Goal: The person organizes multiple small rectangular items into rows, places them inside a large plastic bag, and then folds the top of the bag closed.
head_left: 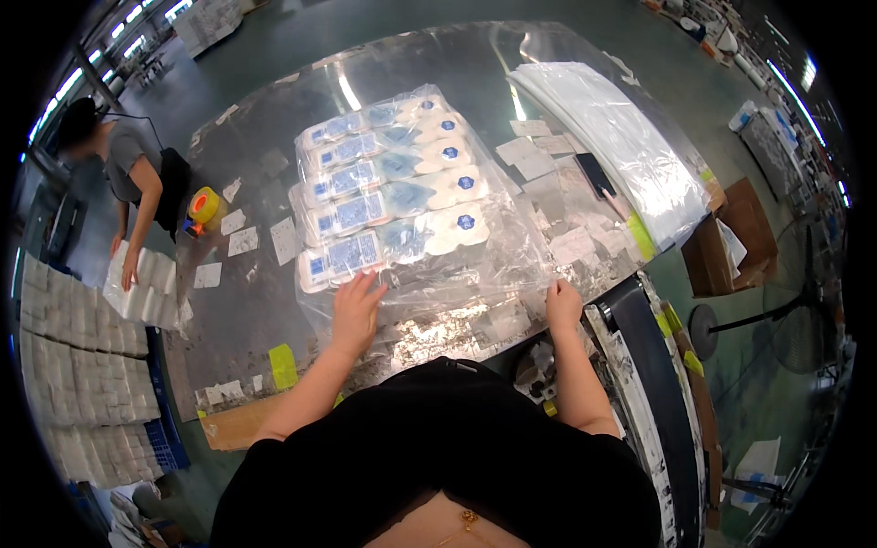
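Several white packs with blue labels (427,187) lie in rows inside a large clear plastic bag (512,247) on the table. My left hand (356,315) rests at the near left corner of the bag, fingers spread against the nearest pack. At the bag's near right corner, my right hand (563,301) pinches the edge of the plastic between its fingertips. The bag's loose end spreads out between the packs and my right hand.
A stack of flat clear bags (630,146) and a phone (596,175) lie on the table's right. A tape dispenser (203,208) stands left. Beyond it a co-worker (137,173) handles white packs (151,283). A conveyor belt (653,365) runs at my right, near a cardboard box (744,224).
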`<action>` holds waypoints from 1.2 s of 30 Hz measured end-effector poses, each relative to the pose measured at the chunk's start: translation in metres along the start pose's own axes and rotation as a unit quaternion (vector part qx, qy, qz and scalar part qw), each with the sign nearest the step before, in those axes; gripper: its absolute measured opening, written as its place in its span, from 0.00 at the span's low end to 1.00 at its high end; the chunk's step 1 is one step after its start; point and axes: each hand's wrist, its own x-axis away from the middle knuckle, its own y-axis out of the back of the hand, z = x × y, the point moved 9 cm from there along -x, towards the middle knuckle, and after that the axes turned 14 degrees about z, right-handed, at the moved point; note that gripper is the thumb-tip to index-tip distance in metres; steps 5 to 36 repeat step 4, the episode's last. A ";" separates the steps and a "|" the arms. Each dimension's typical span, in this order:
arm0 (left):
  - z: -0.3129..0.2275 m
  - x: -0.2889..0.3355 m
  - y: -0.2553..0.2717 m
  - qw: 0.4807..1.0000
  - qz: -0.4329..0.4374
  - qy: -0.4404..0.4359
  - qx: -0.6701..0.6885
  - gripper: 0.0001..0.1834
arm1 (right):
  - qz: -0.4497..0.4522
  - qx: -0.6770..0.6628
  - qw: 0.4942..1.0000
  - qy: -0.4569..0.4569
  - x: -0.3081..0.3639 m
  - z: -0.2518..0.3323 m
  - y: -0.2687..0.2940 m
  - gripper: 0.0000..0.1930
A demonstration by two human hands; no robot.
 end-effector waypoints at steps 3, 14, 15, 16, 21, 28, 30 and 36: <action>-0.018 0.015 -0.015 0.994 0.093 -0.041 0.042 0.17 | 0.004 0.034 0.999 -0.017 0.007 0.010 -0.015 0.12; -0.025 0.017 -0.021 0.987 0.142 -0.056 0.055 0.17 | 0.004 0.032 0.999 -0.016 0.006 0.011 -0.016 0.12; -0.025 0.017 -0.021 0.987 0.142 -0.056 0.055 0.17 | 0.004 0.032 0.999 -0.016 0.006 0.011 -0.016 0.12; -0.025 0.017 -0.021 0.987 0.142 -0.056 0.055 0.17 | 0.004 0.032 0.999 -0.016 0.006 0.011 -0.016 0.12; -0.025 0.017 -0.021 0.987 0.142 -0.056 0.055 0.17 | 0.004 0.032 0.999 -0.016 0.006 0.011 -0.016 0.12; -0.025 0.017 -0.021 0.987 0.142 -0.056 0.055 0.17 | 0.004 0.032 0.999 -0.016 0.006 0.011 -0.016 0.12; -0.025 0.017 -0.021 0.987 0.142 -0.056 0.055 0.17 | 0.004 0.032 0.999 -0.016 0.006 0.011 -0.016 0.12; -0.025 0.017 -0.021 0.987 0.142 -0.056 0.055 0.17 | 0.004 0.032 0.999 -0.016 0.006 0.011 -0.016 0.12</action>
